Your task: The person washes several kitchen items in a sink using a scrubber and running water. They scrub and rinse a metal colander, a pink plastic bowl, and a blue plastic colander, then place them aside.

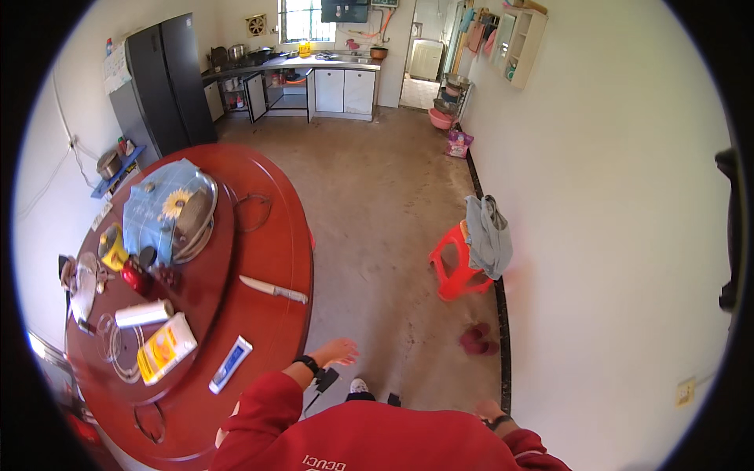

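My left hand (pixel 337 352) hovers past the right edge of the round red table (pixel 274 335), holding nothing, its slightly blurred fingers apart. A black band circles that wrist, and a small black device (pixel 327 381) with a cable shows just below it. Low at the right, near the wall, is my right hand (pixel 488 410), blurred and partly hidden by my sleeve; whether its fingers are closed is unclear. On the table nearest my left hand lie a kitchen knife (pixel 274 289) with a pale blade and a blue-and-white toothpaste tube (pixel 231 365).
The table's turntable (pixel 200 329) bears a cloth-draped lid (pixel 156 206), a plastic-film roll (pixel 144 314) and a yellow-and-white packet (pixel 167 348). A red plastic stool (pixel 453 265) with grey clothing and dark red slippers (pixel 478 340) are by the right wall. Cabinet doors (pixel 255 97) stand ajar ahead.
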### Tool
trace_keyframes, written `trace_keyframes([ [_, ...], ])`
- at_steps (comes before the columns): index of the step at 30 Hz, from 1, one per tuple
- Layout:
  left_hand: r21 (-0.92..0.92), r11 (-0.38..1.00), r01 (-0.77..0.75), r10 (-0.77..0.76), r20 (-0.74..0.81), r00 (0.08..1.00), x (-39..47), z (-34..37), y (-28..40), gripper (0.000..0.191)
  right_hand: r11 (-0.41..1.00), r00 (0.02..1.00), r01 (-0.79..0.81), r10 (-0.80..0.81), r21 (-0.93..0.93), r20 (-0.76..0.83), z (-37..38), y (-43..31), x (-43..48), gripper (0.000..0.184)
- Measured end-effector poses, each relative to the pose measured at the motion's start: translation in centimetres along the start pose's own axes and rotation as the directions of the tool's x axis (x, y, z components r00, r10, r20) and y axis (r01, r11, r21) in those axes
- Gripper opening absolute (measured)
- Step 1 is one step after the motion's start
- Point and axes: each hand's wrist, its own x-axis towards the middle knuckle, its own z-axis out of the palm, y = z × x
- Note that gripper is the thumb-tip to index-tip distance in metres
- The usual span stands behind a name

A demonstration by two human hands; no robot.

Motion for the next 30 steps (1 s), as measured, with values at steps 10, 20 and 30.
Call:
trace_keyframes([
  [10, 0.08, 0.995, 0.06, -0.051, -0.108, 0.993, 15.4, -6.9, 16.0, 0.03, 0.821, 0.904, -0.421, 0.347, 0.384, 0.249, -6.9, 8.6, 11.3, 0.021],
  [20, -0.218, 0.976, 0.013, -0.108, -0.432, 0.895, 23.8, -18.0, 28.5, 0.025, 0.706, 0.874, 0.486, -0.395, -0.514, 0.284, -34.4, 24.9, 39.5, 0.022],
  [30, -0.549, 0.835, 0.034, -0.279, -0.369, 0.887, 33.1, -38.7, 35.0, 0.024, 0.676, 0.917, 0.202, 0.123, 0.708, -0.379, -64.7, 9.2, 70.3, 0.021],
])
